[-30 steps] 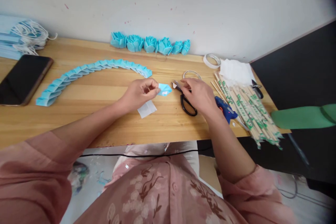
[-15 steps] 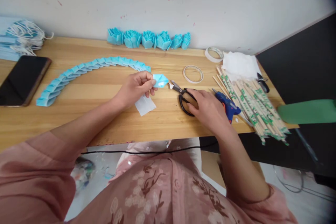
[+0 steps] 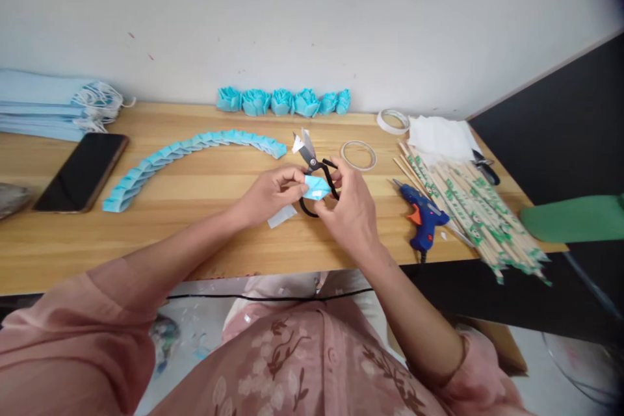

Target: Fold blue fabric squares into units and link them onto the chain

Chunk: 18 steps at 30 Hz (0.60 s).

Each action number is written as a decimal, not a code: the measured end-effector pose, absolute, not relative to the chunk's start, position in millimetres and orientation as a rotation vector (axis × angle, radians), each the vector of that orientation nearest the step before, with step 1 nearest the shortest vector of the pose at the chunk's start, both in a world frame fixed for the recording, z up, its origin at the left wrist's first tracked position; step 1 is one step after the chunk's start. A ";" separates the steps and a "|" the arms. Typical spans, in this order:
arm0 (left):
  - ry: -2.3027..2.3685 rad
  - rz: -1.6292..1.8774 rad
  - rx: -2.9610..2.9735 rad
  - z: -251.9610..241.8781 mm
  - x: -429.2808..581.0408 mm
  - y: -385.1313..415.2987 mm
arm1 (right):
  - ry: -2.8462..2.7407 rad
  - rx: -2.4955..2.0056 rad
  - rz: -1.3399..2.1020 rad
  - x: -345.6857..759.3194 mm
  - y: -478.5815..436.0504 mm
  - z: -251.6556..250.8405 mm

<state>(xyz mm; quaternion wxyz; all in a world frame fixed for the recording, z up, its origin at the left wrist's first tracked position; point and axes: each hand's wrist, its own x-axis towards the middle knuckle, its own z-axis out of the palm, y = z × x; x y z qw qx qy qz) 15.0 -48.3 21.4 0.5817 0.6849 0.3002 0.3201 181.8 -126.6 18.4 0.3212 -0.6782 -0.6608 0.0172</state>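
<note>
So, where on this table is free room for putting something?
Bare wood lies between the curved blue strip and the left forearm, and in front of the phone. It is crowded around the scissors and, at right, among the wrapped sticks.

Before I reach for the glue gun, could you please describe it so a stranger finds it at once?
On the wooden table, look between the right hand and the wrapped sticks. The glue gun lies there: dark blue, pistol-shaped, set apart by its orange trigger.

The wooden table [image 3: 277,252] bears a phone [image 3: 82,172], glue gun [image 3: 425,213], perhaps chopsticks [image 3: 472,213].
</note>
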 end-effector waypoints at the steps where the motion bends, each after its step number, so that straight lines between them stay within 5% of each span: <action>1: 0.704 0.774 1.613 20.8 15.8 -48.7 | -1.743 -1.761 0.044 175.2 -126.3 16.0; 9: 0.797 0.924 1.771 19.5 17.3 -49.5 | -1.773 -1.633 0.483 186.3 -140.6 38.1; 18: 0.522 0.812 2.093 26.8 14.8 -61.7 | -1.871 -1.520 -0.093 215.9 -130.4 82.7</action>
